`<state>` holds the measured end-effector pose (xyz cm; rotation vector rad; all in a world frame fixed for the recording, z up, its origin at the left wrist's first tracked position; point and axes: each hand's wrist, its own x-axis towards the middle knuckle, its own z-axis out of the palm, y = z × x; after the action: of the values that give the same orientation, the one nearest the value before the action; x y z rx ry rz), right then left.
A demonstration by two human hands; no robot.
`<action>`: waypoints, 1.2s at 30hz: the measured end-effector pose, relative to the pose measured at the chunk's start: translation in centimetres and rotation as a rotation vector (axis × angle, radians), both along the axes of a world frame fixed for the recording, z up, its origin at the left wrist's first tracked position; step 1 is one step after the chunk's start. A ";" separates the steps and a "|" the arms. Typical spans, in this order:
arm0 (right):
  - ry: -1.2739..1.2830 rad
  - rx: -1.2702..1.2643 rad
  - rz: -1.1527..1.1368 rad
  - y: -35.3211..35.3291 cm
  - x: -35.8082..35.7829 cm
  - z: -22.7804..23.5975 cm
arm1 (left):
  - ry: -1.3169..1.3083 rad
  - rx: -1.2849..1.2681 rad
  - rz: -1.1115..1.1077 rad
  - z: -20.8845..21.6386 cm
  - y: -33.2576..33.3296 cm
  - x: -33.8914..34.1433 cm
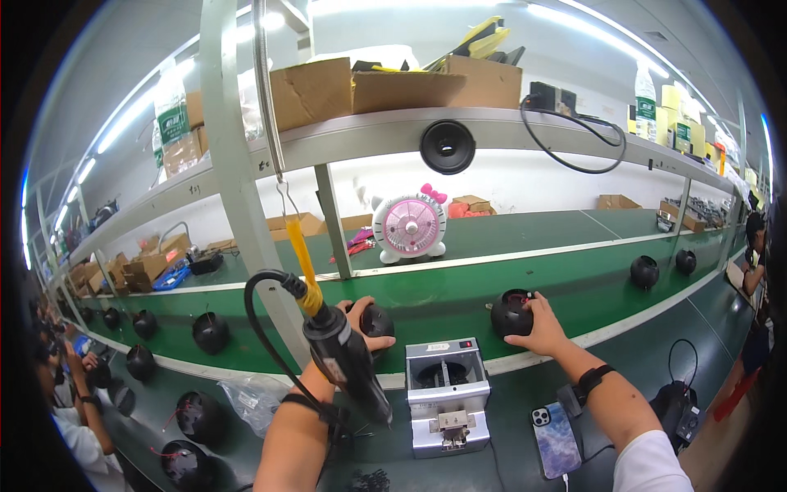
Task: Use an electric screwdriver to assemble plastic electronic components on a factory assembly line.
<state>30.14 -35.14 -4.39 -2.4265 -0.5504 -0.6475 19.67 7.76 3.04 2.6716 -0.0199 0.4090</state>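
Observation:
My left hand (357,318) is closed round the side of a black round shell (377,325) on the green belt; the hanging electric screwdriver (348,361) partly hides that hand and wrist. Further right, my right hand (541,326) grips a second black round shell (510,315), which has an open top with a bit of red wire at its rim. Between my forearms, on the near bench, stands a silver metal fixture (447,402) with a dark round recess and a small red switch.
A phone (556,443) lies right of the fixture, a clear plastic bag (248,403) left of it. Black shells (198,416) with red wires sit at lower left. More shells (211,332) line the belt (443,299). A pink-and-white fan (410,228) stands behind. Other people work at both sides.

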 end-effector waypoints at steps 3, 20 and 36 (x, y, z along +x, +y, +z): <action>-0.119 0.042 0.011 0.3 -1.8 1.7 | -0.259 -0.105 -0.007 1.2 -1.1 -5.1; 0.222 0.137 1.492 6.6 -31.0 15.4 | -0.880 -0.038 -0.084 -1.8 -3.6 -34.5; 0.302 -0.361 0.954 9.7 -31.2 11.1 | -0.363 -0.492 -0.355 -10.9 -19.4 -30.4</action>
<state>-1.01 -25.48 6.67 -2.1242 -1.6265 0.2353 -10.70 -11.62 -7.90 2.0307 -0.4365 0.6743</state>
